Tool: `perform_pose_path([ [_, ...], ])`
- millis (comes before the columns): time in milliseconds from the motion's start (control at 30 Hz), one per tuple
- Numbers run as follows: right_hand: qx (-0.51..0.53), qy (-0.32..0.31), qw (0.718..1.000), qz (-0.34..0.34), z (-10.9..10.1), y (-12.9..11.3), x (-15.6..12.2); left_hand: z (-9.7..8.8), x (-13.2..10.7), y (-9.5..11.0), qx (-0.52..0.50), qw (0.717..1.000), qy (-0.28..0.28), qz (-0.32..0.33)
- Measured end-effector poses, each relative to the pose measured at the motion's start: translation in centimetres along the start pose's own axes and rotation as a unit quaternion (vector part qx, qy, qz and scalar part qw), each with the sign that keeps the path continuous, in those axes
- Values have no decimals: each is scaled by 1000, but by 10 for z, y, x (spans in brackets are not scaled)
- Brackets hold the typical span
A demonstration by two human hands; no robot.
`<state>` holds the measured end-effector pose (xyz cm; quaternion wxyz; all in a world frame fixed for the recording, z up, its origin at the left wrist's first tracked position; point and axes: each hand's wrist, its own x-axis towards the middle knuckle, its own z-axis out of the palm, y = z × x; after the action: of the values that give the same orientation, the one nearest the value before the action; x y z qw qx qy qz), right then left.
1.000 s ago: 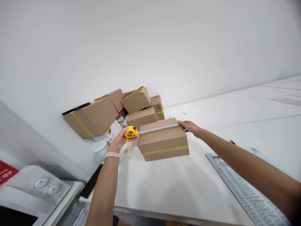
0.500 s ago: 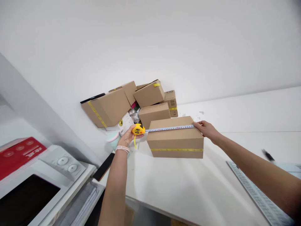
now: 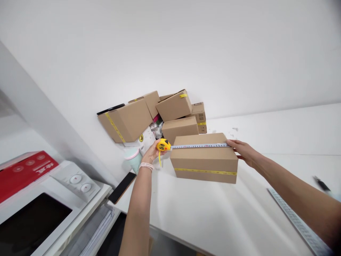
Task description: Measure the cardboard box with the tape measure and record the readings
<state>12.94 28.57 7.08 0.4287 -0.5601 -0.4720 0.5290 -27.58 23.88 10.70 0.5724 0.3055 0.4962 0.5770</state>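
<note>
Left hand [image 3: 152, 153]: centre of frame, closed around the yellow tape measure [image 3: 163, 145], just beside the upper left corner of the box.
Blade [image 3: 199, 145]: drawn out along the top front edge of the cardboard box [image 3: 205, 160].
Right hand [image 3: 243, 151]: at the box's upper right corner, fingers nearly straight; appears to pinch the blade end.
Box location: on the white table [image 3: 213, 213], centre of frame, in front of the pile of boxes [image 3: 149, 113].
Phone [image 3: 122, 182]: on the table's left edge.
</note>
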Motion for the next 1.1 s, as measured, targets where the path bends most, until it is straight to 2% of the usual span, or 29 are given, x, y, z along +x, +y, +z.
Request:
perform_pose_path([
  [200, -10, 13, 1000, -3, 1, -2, -3, 16, -8, -12, -26, 1000, -2, 17],
  [533, -17, 18, 1000, 13, 1, -11, -9, 31, -16, -24, -70, 997, -1, 21],
  [667, -19, 16, 999, 23, -9, -10, -20, 37, -45, -33, -72, 997, -10, 16],
  [867, -24, -3, 999, 37, -47, 19, -63, 44, -121, -66, -74, 997, 2, 26],
  [933, -12, -16, 999, 45, -57, 28, -72, 46, -140, -74, -77, 996, 16, 34],
  [1000, 22, -36, 998, 47, -61, 33, -76, 49, -149, -76, -79, 996, 33, 38],
  [1100, 109, -71, 991, 38, -59, 33, -77, 51, -151, -73, -77, 995, 53, 34],
])
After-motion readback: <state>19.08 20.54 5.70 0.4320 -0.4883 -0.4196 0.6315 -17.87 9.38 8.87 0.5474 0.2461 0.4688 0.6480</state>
